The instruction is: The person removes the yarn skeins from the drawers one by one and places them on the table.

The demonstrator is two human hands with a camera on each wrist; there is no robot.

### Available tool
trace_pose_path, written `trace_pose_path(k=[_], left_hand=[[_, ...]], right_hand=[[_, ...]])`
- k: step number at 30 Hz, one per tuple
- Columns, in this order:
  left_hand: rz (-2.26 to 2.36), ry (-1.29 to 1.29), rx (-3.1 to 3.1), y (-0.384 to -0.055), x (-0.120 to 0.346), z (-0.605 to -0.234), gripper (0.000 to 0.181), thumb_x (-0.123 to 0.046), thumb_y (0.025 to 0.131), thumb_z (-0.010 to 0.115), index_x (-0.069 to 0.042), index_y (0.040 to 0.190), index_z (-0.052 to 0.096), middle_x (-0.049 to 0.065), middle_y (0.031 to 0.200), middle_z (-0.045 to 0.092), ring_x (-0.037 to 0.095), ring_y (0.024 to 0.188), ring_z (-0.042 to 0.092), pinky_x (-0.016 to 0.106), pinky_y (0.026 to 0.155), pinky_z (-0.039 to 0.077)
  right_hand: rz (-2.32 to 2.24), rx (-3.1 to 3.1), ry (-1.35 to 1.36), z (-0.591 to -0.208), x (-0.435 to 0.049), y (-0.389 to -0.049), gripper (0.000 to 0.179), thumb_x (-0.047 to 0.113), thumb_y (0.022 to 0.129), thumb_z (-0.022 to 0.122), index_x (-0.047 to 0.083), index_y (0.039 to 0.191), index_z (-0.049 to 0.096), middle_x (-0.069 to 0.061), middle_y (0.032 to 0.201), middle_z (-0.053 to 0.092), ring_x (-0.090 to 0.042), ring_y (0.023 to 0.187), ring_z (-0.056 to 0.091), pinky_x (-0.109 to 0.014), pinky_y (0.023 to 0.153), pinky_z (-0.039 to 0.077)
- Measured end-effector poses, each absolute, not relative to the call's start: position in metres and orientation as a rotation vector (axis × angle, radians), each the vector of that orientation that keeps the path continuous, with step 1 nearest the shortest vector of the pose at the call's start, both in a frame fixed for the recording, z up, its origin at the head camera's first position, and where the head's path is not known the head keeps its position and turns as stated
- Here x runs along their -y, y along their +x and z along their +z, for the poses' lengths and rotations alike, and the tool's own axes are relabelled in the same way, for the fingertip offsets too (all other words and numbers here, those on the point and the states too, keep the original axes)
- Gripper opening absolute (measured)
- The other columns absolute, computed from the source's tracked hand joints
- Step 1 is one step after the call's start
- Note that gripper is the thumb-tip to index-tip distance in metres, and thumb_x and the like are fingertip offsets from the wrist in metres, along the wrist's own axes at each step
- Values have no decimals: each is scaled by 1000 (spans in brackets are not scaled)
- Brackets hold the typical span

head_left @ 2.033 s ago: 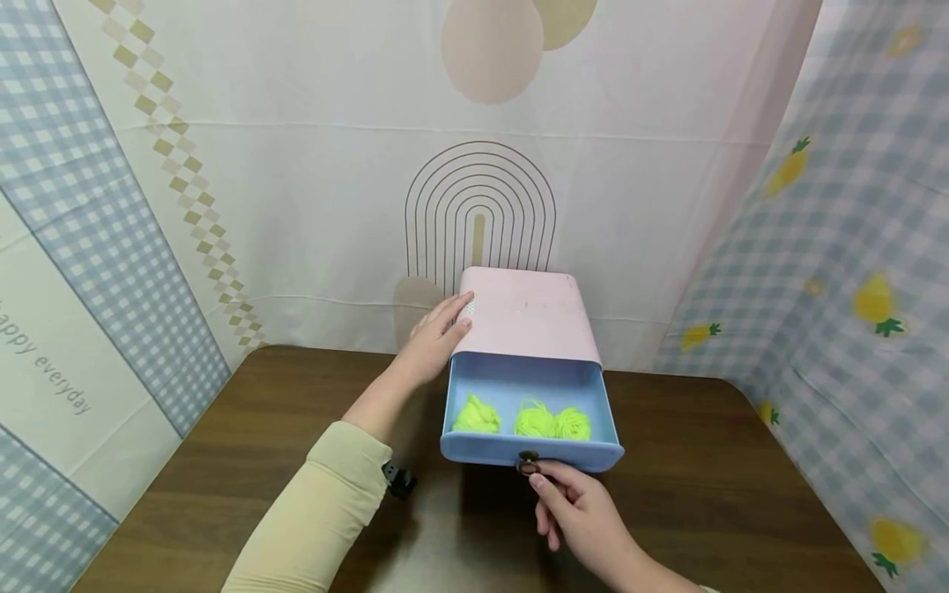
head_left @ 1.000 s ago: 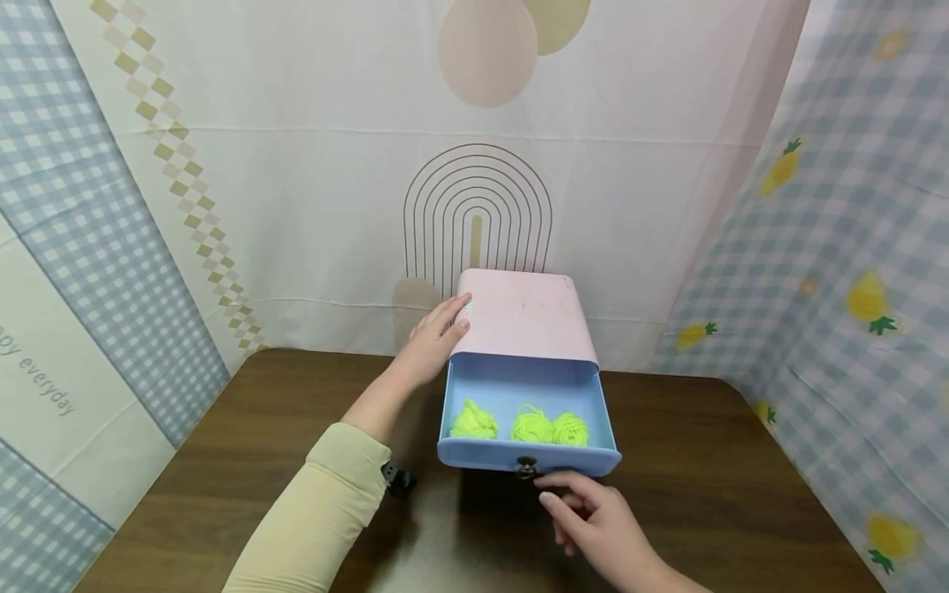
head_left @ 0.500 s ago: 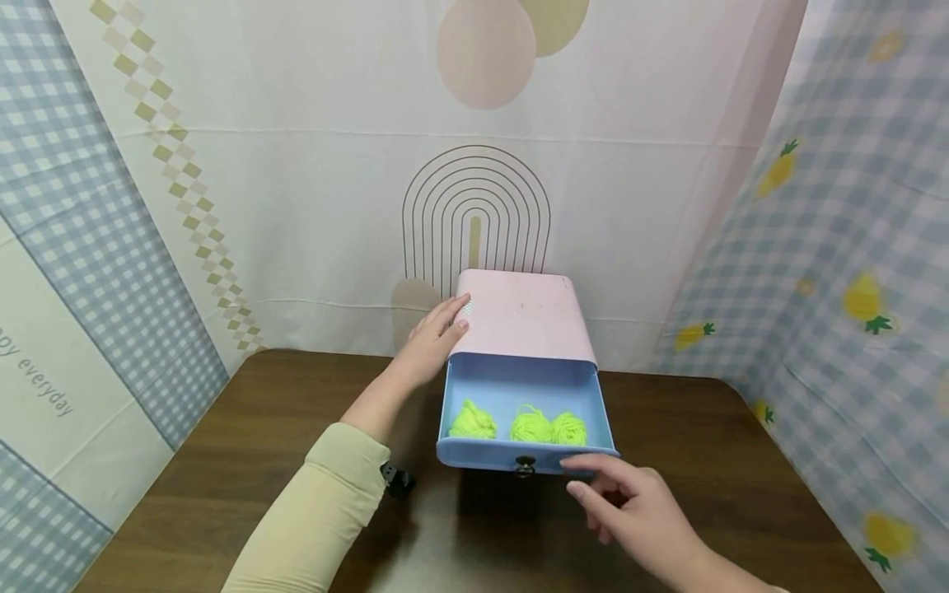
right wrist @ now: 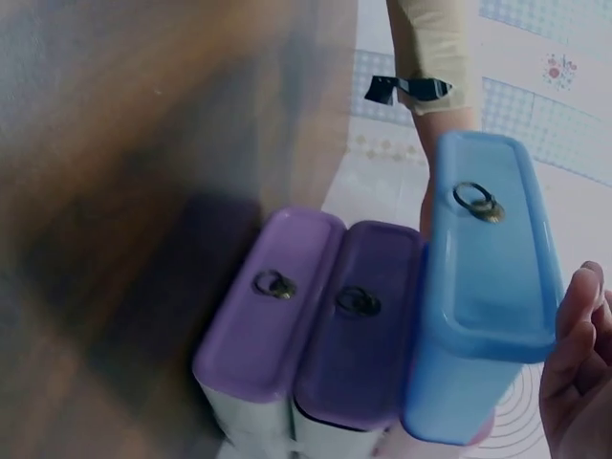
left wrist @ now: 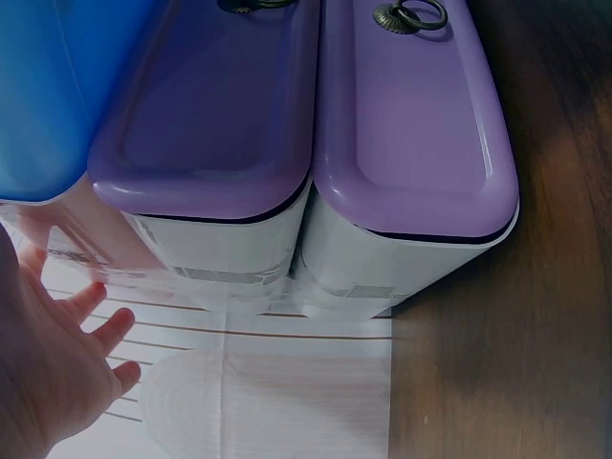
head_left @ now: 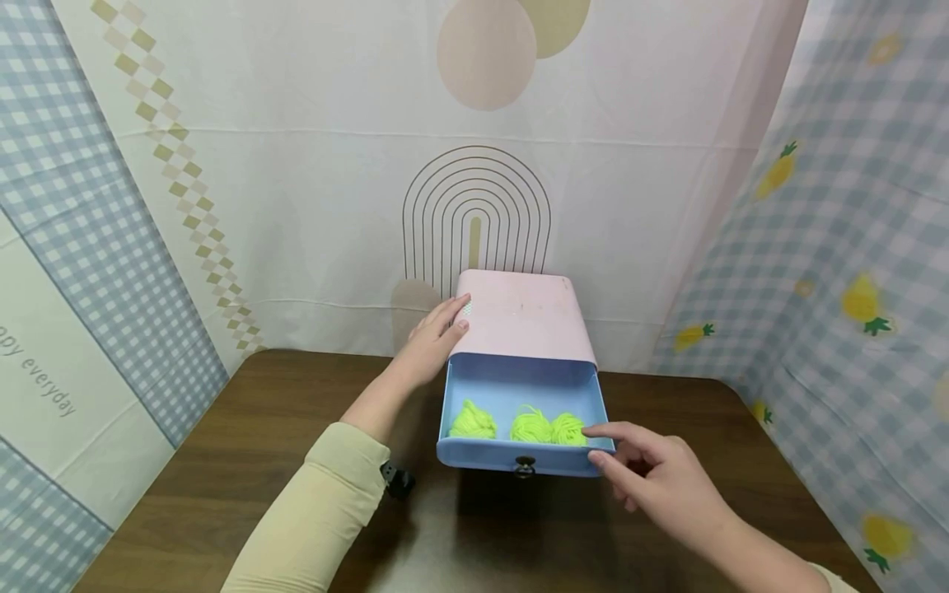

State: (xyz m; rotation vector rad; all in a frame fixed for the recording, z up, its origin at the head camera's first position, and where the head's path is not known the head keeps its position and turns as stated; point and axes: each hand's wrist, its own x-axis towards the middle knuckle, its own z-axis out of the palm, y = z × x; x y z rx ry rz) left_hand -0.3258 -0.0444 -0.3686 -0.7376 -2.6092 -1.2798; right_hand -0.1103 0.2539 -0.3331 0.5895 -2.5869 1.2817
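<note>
Drawer [head_left: 519, 379], the blue one, stands slid out from the pink cabinet [head_left: 522, 317] on the desk [head_left: 289, 395]. In it, close to the front wall, lie three green balls of yarn: the left ball [head_left: 473, 422] is apart, while the middle ball [head_left: 530, 427] and the right ball [head_left: 567, 430] touch. Their bottoms are hidden by the wall. A dark ring [head_left: 525, 467] hangs on the front; its details are hard to make out.

My right grip [head_left: 652, 465] is loose and holds nothing. Its index finger reaches over the front right corner, the tip at the right ball; whether it touches, I cannot tell. The thumb is at the front wall, and the other fingers are bent and partly hidden. From the right wrist, this grip is cut off at the edge, and the yarn does not show.

My left grip [head_left: 433, 338] is relaxed, its fingers resting against the left side of the cabinet. From the left wrist it is also cut off. Two purple drawers [left wrist: 421, 124], pushed in below the blue one, are hidden from the head.
</note>
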Motion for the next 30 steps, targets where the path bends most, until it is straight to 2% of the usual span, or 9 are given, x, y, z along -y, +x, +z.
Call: trace_pose_path(k=[12, 20, 25, 30], left_hand=[[-1282, -730, 2614, -326, 45, -369, 57, -52, 103, 33, -31, 156, 31, 6, 162, 27, 34, 147, 22, 62, 115, 11], [-1283, -739, 2609, -326, 44, -369, 57, -52, 104, 32, -31, 156, 31, 6, 162, 27, 33, 147, 22, 62, 115, 12], [-1303, -740, 2598, -325, 44, -369, 56, -51, 104, 33, -31, 156, 31, 7, 162, 27, 34, 147, 22, 63, 115, 12], [-1310, -743, 2592, -326, 45, -369, 57, -51, 104, 33, -30, 157, 31, 6, 162, 27, 32, 147, 22, 63, 114, 12]], right_hand=[[1010, 2941, 612, -296, -267, -140, 39, 45, 91, 68, 25, 124, 68, 7, 56, 50, -10, 46, 50, -29, 44, 45], [1002, 3139, 523, -290, -268, -163, 42, 45, 90, 70, 29, 129, 65, -1, 59, 55, -16, 49, 51, -34, 47, 47], [976, 3231, 608, -287, -266, -174, 44, 43, 90, 70, 27, 131, 64, -6, 60, 56, -16, 49, 50, -35, 48, 45], [924, 3312, 688, -284, -261, -183, 46, 43, 89, 71, 25, 131, 64, -4, 56, 57, -15, 47, 50, -35, 50, 46]])
